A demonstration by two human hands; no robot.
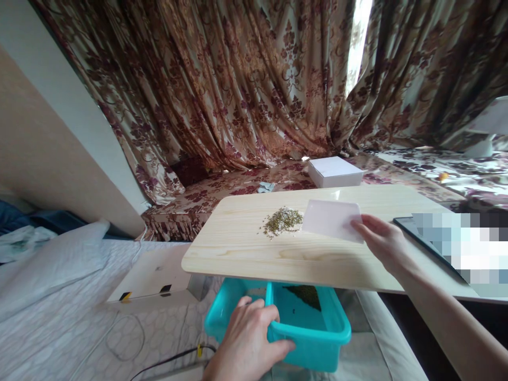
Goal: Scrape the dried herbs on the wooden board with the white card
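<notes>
My right hand (379, 238) pinches the right end of a flat white plastic scraper-like sheet (331, 219) above the wooden tabletop. Just left of the sheet's edge lies a loose pile of mixed green and white grains (281, 221). With fingers curled over its front rim, my left hand (254, 330) grips a turquoise divided bin (313, 346), which sits below the table's front edge. Dark green grains (307, 295) lie in the bin's right compartment; a little pale material shows in the left one, partly hidden by the table and my hand.
The light wood table (238, 259) spans the middle. A dark-edged flat object (420, 243), partly blurred, lies on its right. Behind stands a white box (335, 172). A white carton (154, 272) and cables (123, 338) rest on the bed at left. Patterned curtains (238, 79) hang behind.
</notes>
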